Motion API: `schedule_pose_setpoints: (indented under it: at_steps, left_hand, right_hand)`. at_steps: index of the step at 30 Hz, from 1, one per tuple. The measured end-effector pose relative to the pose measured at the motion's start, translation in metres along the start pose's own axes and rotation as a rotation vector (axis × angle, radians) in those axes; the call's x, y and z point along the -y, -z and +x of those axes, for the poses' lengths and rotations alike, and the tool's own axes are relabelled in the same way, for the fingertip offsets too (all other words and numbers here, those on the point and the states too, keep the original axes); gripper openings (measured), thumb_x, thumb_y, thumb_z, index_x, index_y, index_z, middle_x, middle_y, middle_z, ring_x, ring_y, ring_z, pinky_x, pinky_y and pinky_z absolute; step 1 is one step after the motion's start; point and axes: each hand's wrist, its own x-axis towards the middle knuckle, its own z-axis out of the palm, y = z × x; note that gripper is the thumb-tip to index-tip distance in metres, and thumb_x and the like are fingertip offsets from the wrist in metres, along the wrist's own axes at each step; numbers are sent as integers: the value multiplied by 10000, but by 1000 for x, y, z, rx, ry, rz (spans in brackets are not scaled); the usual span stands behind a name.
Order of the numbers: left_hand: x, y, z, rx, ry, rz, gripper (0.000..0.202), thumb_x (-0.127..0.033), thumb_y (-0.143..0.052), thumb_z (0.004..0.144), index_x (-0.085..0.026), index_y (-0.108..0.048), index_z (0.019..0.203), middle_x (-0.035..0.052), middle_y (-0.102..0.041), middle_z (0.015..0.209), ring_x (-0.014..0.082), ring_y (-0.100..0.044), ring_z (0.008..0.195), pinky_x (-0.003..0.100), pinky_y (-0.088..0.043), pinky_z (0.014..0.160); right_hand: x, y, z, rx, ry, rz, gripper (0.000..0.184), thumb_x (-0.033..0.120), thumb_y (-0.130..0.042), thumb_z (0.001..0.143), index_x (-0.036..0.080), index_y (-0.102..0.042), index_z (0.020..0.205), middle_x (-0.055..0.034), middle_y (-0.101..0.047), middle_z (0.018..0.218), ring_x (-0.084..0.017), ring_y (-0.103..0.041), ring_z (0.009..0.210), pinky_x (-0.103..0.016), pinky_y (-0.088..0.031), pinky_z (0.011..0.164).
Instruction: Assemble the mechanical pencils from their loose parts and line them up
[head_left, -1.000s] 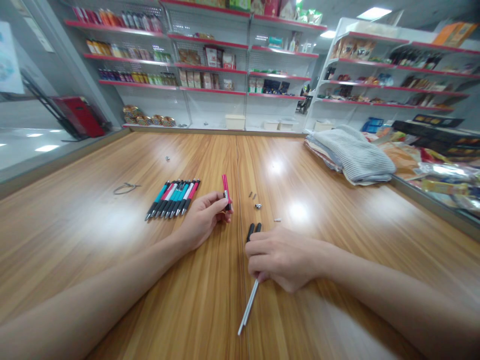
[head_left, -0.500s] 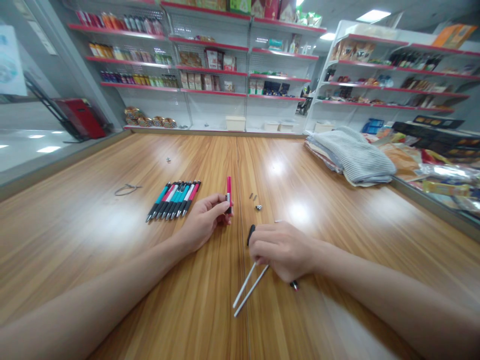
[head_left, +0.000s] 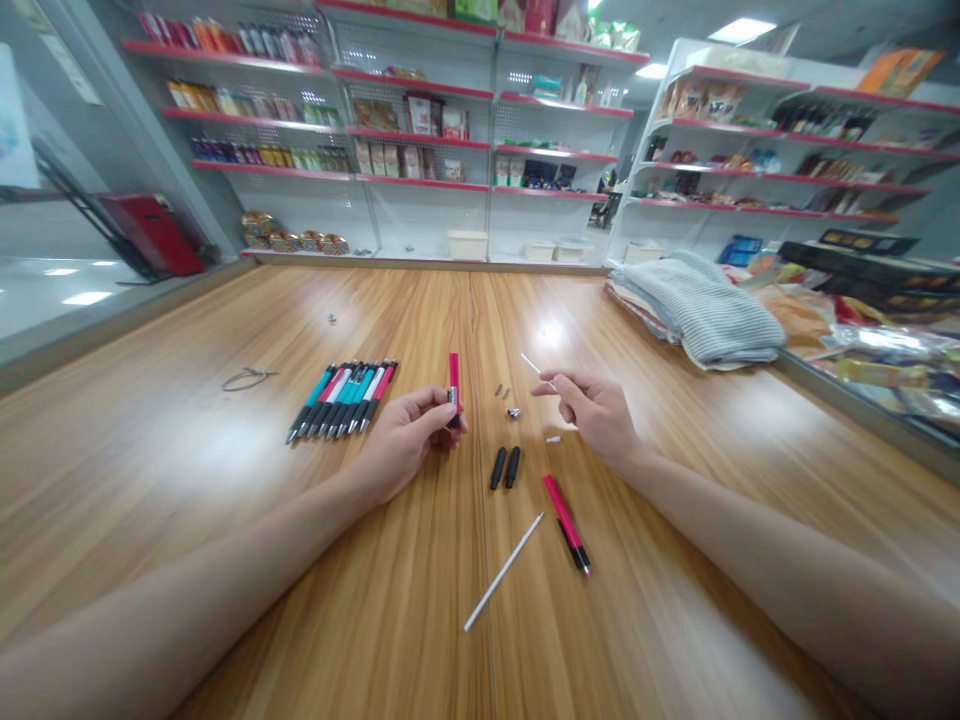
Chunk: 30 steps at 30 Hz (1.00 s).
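My left hand is closed on a pink pen barrel, held upright over the table. My right hand pinches a thin white pen refill, whose far end points up and left. Between the hands lie two small springs and some silver pen tips. Nearer me are two black grips side by side, and a small white piece lies below my right fingers. Another pink barrel with a black clip rests at a slant, beside a second white refill.
A row of assembled pens lies left of my left hand, with a grey cord loop farther left. A small silver piece sits toward the back. Folded cloths and packaged goods are at the right. Shelves stand behind.
My right hand has lifted one of the two white refills and carried it up and away, uncovering the black grips and the pink barrel. My left hand keeps its hold.
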Motion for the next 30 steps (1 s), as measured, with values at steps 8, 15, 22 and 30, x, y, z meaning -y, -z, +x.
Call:
schedule_pose_setpoints:
  at_steps: [8, 15, 22, 30]
  left_hand:
    - [0, 0, -1, -5, -1, -1, 182, -315, -638, 853, -147, -601, 912, 59, -650, 815, 130, -572, 681, 248, -441, 634]
    - [-2, 0, -1, 3, 12, -84, 160, -260, -637, 827, -148, -601, 936, 51, -625, 789, 135, -563, 676, 257, -441, 632]
    - [-2, 1, -4, -40, -94, 193, 138, -277, -589, 850, -164, -609, 927, 14, -555, 705, 120, -479, 617, 233, -361, 570]
    - [-6, -6, -10, 29, -219, 574, 156, -249, -601, 850, -178, -663, 974, 37, -610, 774, 164, -527, 705, 261, -366, 642]
  right_hand:
    - [1, 10, 1, -62, 319, -359, 243, 366, -585, 906, 191, -689, 1040, -70, -714, 891, -142, -597, 657, -295, -477, 627]
    - [-3, 25, 8, 193, 587, -637, 155, 191, -483, 925, 151, -622, 868, -75, -632, 850, -164, -584, 822, -282, -441, 746]
    - [-4, 45, 10, 670, 367, -680, 136, 272, -625, 819, 149, -574, 795, 26, -512, 643, -92, -446, 580, -219, -327, 577]
    - [-3, 35, 8, 677, 376, -742, 52, 195, -596, 823, 145, -588, 813, 2, -569, 703, -105, -487, 640, -228, -340, 617]
